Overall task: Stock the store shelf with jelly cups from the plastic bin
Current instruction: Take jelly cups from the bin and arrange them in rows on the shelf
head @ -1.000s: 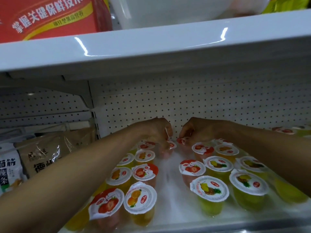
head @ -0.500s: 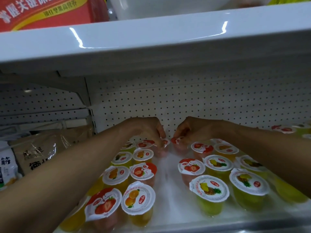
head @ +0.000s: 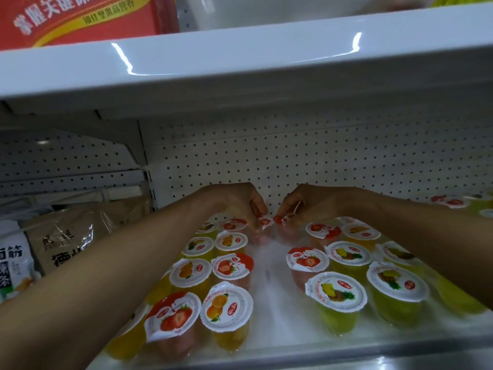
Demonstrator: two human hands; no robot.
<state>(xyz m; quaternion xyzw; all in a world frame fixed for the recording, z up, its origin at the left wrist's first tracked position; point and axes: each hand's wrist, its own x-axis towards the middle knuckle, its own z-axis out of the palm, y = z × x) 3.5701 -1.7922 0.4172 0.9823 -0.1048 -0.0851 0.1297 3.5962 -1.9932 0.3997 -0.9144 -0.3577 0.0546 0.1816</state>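
Observation:
Both of my arms reach to the back of the white shelf (head: 269, 311). My left hand (head: 237, 204) pinches the lid edge of a strawberry jelly cup (head: 265, 222) standing at the rear. My right hand (head: 306, 205) pinches a second strawberry jelly cup (head: 282, 220) right beside it. Several jelly cups with strawberry, orange and pineapple lids stand in rows on both sides, such as an orange cup (head: 226, 308) and a pineapple cup (head: 336, 292) near the front. The plastic bin is out of view.
A bare lane of shelf runs between the two groups of cups. The perforated back panel (head: 293, 156) closes the rear. The upper shelf (head: 240, 65) hangs low overhead with a red box (head: 80, 17) on it. Brown snack bags (head: 77, 233) fill the bay at left.
Both hands have stayed at the back of the shelf on the two strawberry cups, shifting them slightly. The camera has tilted a little.

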